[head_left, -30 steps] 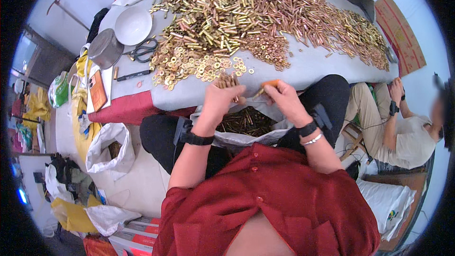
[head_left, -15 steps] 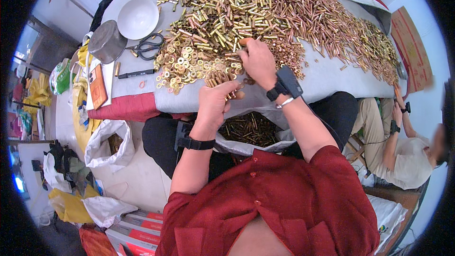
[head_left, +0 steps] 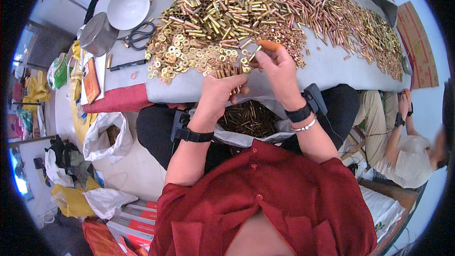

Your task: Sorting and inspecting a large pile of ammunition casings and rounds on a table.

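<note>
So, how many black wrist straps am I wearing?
2. The left strap sits behind your left hand, which holds a bunch of brass-coloured tubes; the right strap sits beside a silver-coloured bracelet. None of yours seems hidden.

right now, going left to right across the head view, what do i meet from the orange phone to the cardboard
Orange phone, black pen, left hand around a bundle of brass tubes, right hand, brown cardboard.
</note>
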